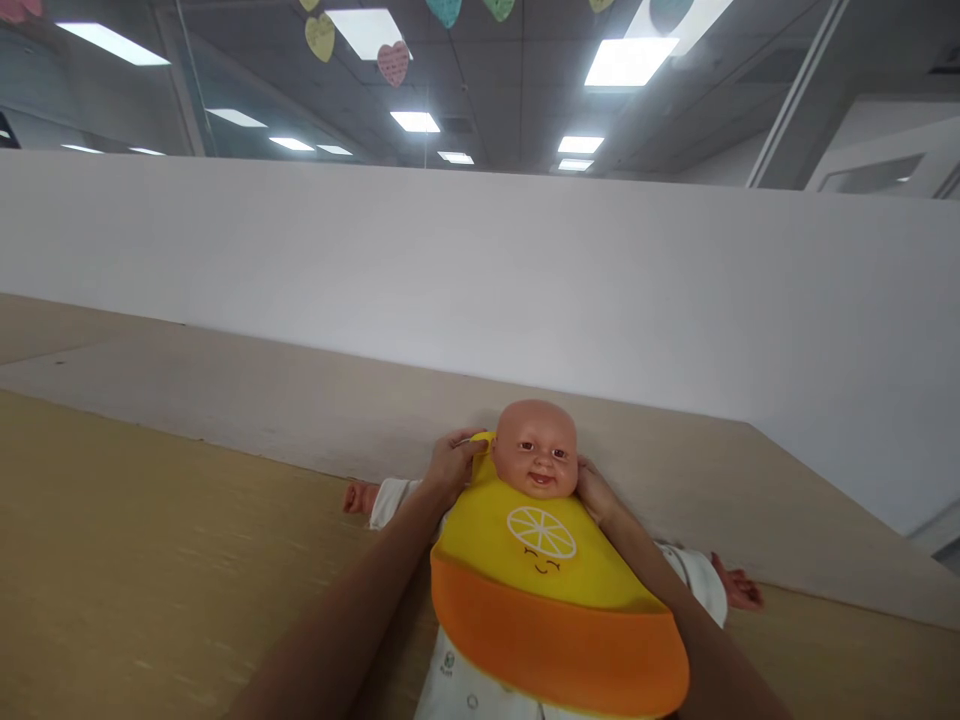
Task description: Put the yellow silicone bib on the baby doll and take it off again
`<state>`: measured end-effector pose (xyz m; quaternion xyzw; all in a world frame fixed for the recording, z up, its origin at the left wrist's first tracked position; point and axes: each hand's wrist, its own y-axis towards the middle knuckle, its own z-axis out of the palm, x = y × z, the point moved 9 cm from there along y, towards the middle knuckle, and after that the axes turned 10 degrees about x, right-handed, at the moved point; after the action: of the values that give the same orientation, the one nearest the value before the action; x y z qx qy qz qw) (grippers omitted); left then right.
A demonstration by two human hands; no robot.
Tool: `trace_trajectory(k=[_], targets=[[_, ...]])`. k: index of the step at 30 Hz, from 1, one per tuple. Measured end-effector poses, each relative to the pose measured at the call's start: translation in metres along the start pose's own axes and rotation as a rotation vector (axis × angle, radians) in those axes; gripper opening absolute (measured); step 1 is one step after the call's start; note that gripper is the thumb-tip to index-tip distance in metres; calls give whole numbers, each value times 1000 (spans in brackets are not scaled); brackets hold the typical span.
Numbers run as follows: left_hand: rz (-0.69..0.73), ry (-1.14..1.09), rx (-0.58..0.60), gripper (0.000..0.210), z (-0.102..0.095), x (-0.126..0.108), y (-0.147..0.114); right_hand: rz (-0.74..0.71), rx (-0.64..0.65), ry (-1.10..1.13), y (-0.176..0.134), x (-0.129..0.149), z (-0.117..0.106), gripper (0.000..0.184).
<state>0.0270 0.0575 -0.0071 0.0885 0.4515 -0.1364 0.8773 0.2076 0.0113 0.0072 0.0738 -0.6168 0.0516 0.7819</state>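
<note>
A baby doll (537, 440) lies on its back with its arms spread, wearing white printed clothes (457, 680). Over its chest is a yellow baby bib (487, 530) with a white lemon slice print and an orange catch pocket (555, 640). Beside the doll's head, my left hand (448, 468) pinches the bib's yellow neck strap, thumb on top. On the other side of the neck, my right hand (596, 492) is closed at the bib's other strap, its fingertips partly hidden behind the head.
The doll rests on a wood-coloured surface (150, 560) with a paler strip (262, 410) behind it. A white low wall (450, 270) rises beyond, topped by glass panes with heart-shaped paper notes (393, 63). The doll's hands (739, 585) stick out to both sides.
</note>
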Motion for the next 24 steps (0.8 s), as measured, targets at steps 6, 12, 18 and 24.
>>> trace_trajectory(k=[6,12,18,24], targets=[[18,24,16,29,1,1,4,5,-12,-20,-4,6,5,23],[-1,54,20,33,-1,4,4,29,-6,35,-4,1,6,19],[-18,73,-22,41,-4,4,2,33,-8,58,-1,-6,0,17],[-27,108,0,36,-2,3,3,52,0,65,-1,-10,-2,20]])
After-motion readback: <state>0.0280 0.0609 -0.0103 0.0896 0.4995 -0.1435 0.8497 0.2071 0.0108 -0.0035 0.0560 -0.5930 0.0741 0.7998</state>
